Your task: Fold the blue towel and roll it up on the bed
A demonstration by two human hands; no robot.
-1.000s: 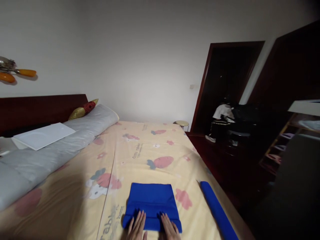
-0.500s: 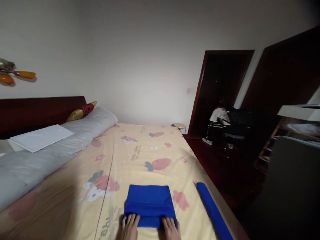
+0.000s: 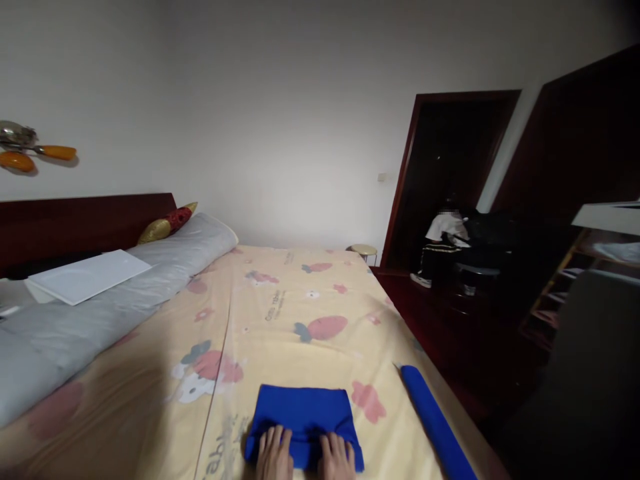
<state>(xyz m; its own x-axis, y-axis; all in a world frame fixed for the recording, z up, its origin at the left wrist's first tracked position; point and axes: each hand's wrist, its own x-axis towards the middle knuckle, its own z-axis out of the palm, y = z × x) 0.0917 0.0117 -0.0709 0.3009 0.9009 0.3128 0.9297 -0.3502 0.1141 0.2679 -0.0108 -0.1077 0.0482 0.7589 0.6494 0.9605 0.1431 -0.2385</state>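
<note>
Both hands flat, fingers stretched, gripping nothing: left hand (image 3: 274,453) and right hand (image 3: 337,457) pressing on near edge of folded blue cloth (image 3: 303,417), lying on bed (image 3: 280,313). Rolled blue cloth (image 3: 436,423) at right.

Two blue cloths on the bed (image 3: 300,293): one folded blue cloth (image 3: 303,419) at six o'clock, one rolled blue cloth (image 3: 435,421) at four o'clock. Two hands: left hand (image 3: 274,457), right hand (image 3: 337,459). One long grey bolster (image 3: 115,293) at nine o'clock, one white flat box (image 3: 87,275) on it, one red-and-gold cushion (image 3: 167,222), one round stool (image 3: 364,251) at one o'clock, one other person (image 3: 443,248) by the doorway.
</note>
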